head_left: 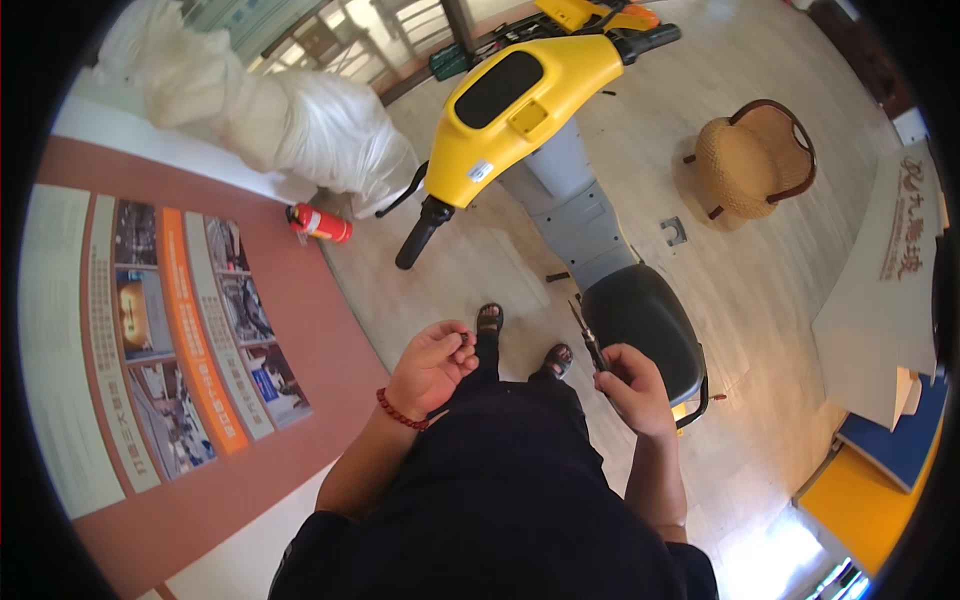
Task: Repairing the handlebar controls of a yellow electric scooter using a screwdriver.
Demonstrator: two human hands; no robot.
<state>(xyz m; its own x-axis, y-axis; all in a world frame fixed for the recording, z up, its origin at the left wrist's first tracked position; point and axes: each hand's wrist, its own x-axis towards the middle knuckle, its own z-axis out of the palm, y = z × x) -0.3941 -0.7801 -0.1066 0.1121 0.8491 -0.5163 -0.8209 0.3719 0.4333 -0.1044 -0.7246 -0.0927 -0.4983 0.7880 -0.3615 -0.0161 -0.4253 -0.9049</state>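
My left hand [432, 368], with a red bead bracelet at the wrist, is closed in a pinch on a small dark piece [465, 339] whose kind I cannot make out. My right hand [636, 392] grips a slim pointed hand tool [588, 335] by its dark handle, its thin metal tip aimed forward and away from me. Just beyond stands an electric scooter with a yellow handlebar cover [530, 95], grey footboard [585, 232] and black seat [640, 325]. The right hand is nearest the seat. Both hands are above the floor, apart from each other.
A red fire extinguisher [320, 224] and a white-sheeted bulk [330, 140] are at the left, beside a picture-covered wall panel [180, 340]. A wicker chair [745, 165] stands far right. A metal bracket [673, 232] lies on the floor. A yellow-and-blue stand [870, 490] is near right.
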